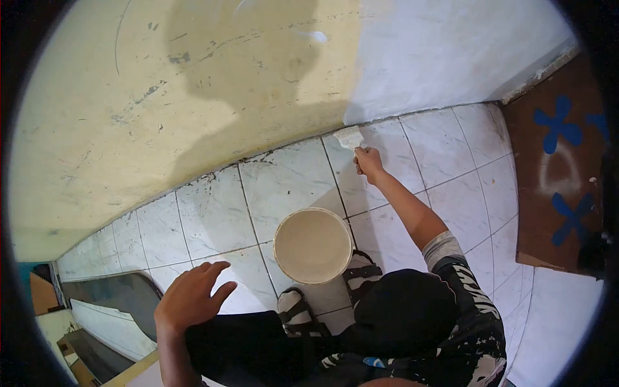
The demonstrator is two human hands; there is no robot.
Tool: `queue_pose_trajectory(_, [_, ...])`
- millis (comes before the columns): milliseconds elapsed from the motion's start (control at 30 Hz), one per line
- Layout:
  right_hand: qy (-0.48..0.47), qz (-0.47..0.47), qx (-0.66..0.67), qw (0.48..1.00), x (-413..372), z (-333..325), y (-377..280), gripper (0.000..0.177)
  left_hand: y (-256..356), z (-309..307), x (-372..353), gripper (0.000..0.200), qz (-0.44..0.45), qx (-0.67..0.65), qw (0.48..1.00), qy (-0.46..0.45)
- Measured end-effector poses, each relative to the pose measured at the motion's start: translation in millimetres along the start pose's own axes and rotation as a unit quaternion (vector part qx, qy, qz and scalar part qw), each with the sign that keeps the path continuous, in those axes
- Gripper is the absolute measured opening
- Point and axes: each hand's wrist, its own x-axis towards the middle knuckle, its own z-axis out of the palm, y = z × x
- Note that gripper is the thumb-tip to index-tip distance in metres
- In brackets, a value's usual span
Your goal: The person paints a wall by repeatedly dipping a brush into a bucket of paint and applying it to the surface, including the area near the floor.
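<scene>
My right hand grips a wide paintbrush by its handle. The brush's pale, paint-coated head is over the floor tiles close to the foot of the wall, near where yellow meets white. My left hand hangs above my knee on the left, fingers apart, holding nothing. Between my hands a round bucket stands on the floor in front of my feet, with whitish liquid or coating inside. White paint covers the right part of the wall, while the left part is scuffed yellow.
White tiles with dark joints and some dirt run along the wall. A brown panel with blue flower shapes stands at the right. Low on the left lies a grey and white object. My sandalled feet are beside the bucket.
</scene>
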Motion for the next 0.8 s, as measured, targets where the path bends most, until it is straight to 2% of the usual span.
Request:
queue_pose_trajectory(167, [-0.026, 0.006, 0.037, 0.999, 11, 2, 1, 0.022, 18, -6, 1, 0.048, -0.039, -0.026, 0.999, 0.007])
queue_pose_trajectory(400, [-0.004, -0.040, 0.045, 0.998, -20, 10, -49, 0.025, 23, -5, 14, 0.048, 0.013, -0.001, 1.000, 0.022])
queue_pose_trajectory(500, [-0.068, -0.093, 0.083, 0.990, -53, 3, -88, 0.025, 20, -7, 18, 0.048, 0.015, -0.004, 1.000, 0.012])
queue_pose_trajectory(667, [-0.065, -0.155, 0.093, 0.981, -138, 7, -160, 0.024, 11, -7, 23, 0.048, 0.023, -0.004, 1.000, 0.017])
queue_pose_trajectory(800, [-0.057, -0.238, 0.107, 0.964, -138, 21, -159, 0.023, 5, -5, 25, 0.048, 0.028, -0.010, 0.999, 0.016])
